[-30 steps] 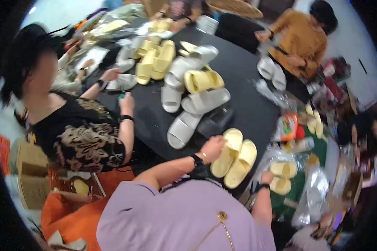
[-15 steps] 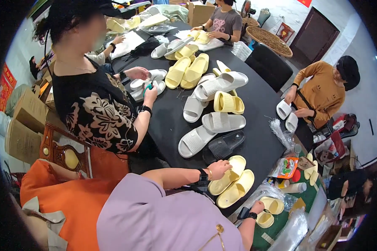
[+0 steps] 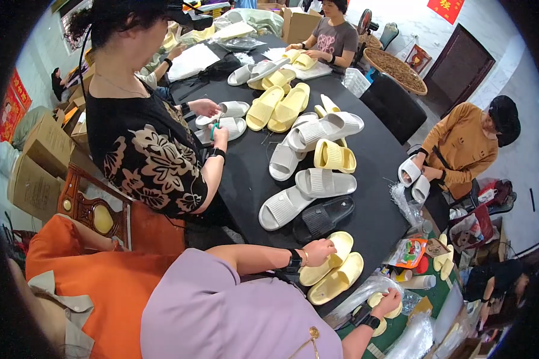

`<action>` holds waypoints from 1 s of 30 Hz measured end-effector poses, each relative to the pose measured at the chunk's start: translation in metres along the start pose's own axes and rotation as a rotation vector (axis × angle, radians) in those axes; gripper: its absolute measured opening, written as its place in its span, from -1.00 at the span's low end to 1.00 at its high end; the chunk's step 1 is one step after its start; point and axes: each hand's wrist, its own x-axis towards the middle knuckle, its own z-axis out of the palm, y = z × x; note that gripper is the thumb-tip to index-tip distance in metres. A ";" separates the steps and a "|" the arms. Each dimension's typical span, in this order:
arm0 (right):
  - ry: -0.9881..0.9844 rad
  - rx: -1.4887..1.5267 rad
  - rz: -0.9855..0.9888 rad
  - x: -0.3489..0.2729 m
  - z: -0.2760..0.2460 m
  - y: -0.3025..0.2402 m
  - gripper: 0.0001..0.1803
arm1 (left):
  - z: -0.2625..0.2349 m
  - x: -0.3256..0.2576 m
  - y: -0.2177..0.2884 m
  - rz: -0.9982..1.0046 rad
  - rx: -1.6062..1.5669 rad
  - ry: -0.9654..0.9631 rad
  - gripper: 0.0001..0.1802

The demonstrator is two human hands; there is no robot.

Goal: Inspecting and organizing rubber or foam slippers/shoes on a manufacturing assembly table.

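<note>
At the near edge of the black worktop [image 3: 251, 173], my left hand [image 3: 319, 251] rests curled on a yellow slipper pair [image 3: 332, 276]; my right hand [image 3: 388, 302] pinches a clear bag [image 3: 365, 293] just beside them. Beyond lie a black slipper [image 3: 323, 216], then grey slippers [image 3: 305, 191].

I am seeing the left hand [image 3: 318, 251] resting on a pair of yellow slippers [image 3: 332, 275] at the near edge of the dark round tabletop [image 3: 251, 173], its grip not clear. The right hand [image 3: 387, 302] is closing around a yellow slipper in clear plastic wrap [image 3: 374, 293]. Grey slippers [image 3: 308, 191] and a black slipper [image 3: 323, 216] are lying just beyond.
</note>
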 end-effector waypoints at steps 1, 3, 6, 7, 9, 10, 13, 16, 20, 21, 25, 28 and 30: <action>-0.002 0.039 -0.008 0.000 -0.001 0.000 -0.86 | -0.001 0.001 0.002 0.002 -0.003 -0.004 -0.61; -0.090 0.023 0.095 0.000 -0.006 0.003 -0.86 | -0.002 0.002 0.006 0.037 -0.037 0.018 -0.64; -0.107 0.019 0.103 -0.003 -0.010 -0.008 -0.84 | -0.004 0.004 0.011 0.044 -0.064 0.054 -0.73; -0.042 0.032 0.008 -0.006 -0.008 -0.020 -0.84 | -0.005 0.003 0.013 0.039 -0.063 0.056 -0.73; -0.019 0.026 -0.053 -0.012 -0.008 -0.029 -0.85 | -0.006 0.003 0.015 -0.012 -0.096 -0.020 -0.76; -0.075 -0.192 -0.156 -0.007 -0.014 -0.011 -0.87 | -0.009 0.003 0.021 -0.002 -0.100 -0.031 -0.76; -0.429 -0.759 -0.507 0.020 -0.049 0.073 -0.87 | -0.009 0.014 0.038 0.023 -0.182 -0.120 -0.77; -0.124 -0.165 -0.170 -0.012 -0.011 0.001 -0.84 | -0.010 0.014 0.046 -0.021 -0.209 -0.140 -0.76; -0.236 -0.178 -0.108 -0.020 -0.007 -0.016 -0.87 | -0.021 0.029 0.075 -0.024 -0.284 -0.255 -0.71; -0.229 -0.182 -0.109 -0.024 -0.010 -0.012 -0.87 | -0.018 0.032 0.080 -0.018 -0.288 -0.259 -0.71; -0.514 -0.031 0.082 -0.068 0.017 -0.045 -0.90 | 0.002 0.044 0.094 0.018 -0.286 -0.216 -0.71; -0.584 0.058 0.171 -0.077 0.018 -0.049 -0.92 | 0.020 0.049 0.099 0.164 -0.251 -0.232 -0.75; -0.612 0.054 0.215 -0.078 0.016 -0.047 -0.90 | 0.027 0.048 0.102 0.160 -0.252 -0.256 -0.77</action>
